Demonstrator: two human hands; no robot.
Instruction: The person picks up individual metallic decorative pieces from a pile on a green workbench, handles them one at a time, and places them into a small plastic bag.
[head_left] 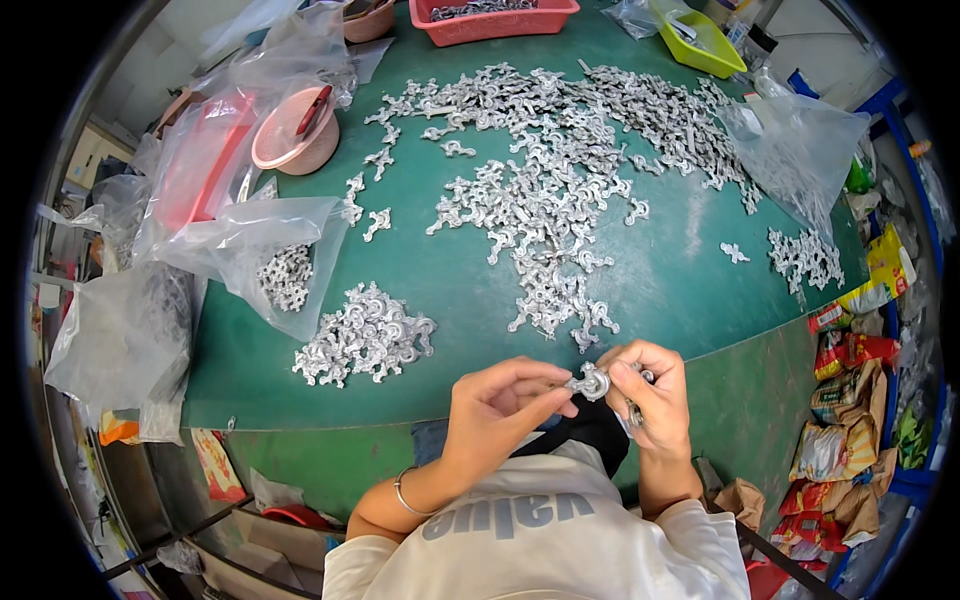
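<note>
Just off the table's front edge, both hands meet around a small silver metal casting (591, 383) with a rounded middle. My left hand (508, 402) pinches its left end between thumb and fingertips. My right hand (650, 395) grips its right side, with more metal pieces showing between the curled fingers. A heap of like castings (365, 338) lies left of my hands on the green table (400, 250). Straight ahead, a big spread of loose castings (545, 200) reaches from the far side nearly to my hands.
Clear plastic bags crowd the left edge, one holding castings (285, 278). A pink bowl (295, 150) with a red-handled tool stands near them. At the back are a pink tray (493, 27) and a yellow-green basket (703, 45). More castings (806, 258) lie right beside a plastic bag (800, 140).
</note>
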